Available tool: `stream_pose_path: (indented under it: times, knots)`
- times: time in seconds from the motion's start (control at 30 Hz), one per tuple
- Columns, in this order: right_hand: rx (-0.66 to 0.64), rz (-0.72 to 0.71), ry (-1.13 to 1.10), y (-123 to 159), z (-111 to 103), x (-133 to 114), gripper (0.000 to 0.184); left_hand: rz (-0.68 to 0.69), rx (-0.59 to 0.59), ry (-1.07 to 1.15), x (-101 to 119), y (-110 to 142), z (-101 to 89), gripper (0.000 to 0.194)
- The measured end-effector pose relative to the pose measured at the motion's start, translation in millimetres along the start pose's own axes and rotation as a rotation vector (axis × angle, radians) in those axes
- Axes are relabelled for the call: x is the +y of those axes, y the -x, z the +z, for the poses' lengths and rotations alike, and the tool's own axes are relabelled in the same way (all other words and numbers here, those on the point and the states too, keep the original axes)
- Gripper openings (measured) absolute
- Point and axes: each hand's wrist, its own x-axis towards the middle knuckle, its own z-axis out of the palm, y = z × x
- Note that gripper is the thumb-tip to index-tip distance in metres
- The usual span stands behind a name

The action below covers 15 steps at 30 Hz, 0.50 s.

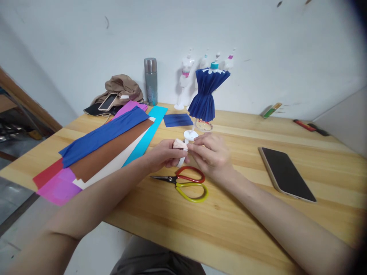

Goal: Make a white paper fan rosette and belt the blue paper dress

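My left hand (162, 156) is closed around a small pale piece of pleated paper (179, 144), above the middle of the table. A white strip (181, 162) hangs below it between my fingers. My right hand (214, 154) pinches at the right edge of the same piece; its fingertips touch those of the left, and what exactly they grip is too small to make out. Just beneath lie scissors (171, 179) with one red and one yellow handle, blades pointing left. Behind my hands a small dress form (190, 134) stands on a white base, wearing a pleated navy dress (204, 93).
Coloured paper sheets (107, 139) overlap at the left, past the table edge. Behind them are a cap (122, 86), a small phone (109, 102) and a flask (151, 82). More white forms (185, 74) stand by the wall. A large phone (286, 173) lies right.
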Motion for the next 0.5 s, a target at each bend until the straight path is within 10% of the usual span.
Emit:
stream_pose_path:
  times: [0.27, 0.5]
  knots:
    - [-0.012, -0.141, 0.102, -4.9, -3.8, -2.9, 0.008, -0.028, 0.005, 0.117, -7.0, -4.7, -3.3, 0.054]
    - [-0.032, -0.165, 0.103, -2.1, -3.0, -4.7, 0.01, -0.054, 0.054, 0.122, -5.1, -1.7, 0.5, 0.028]
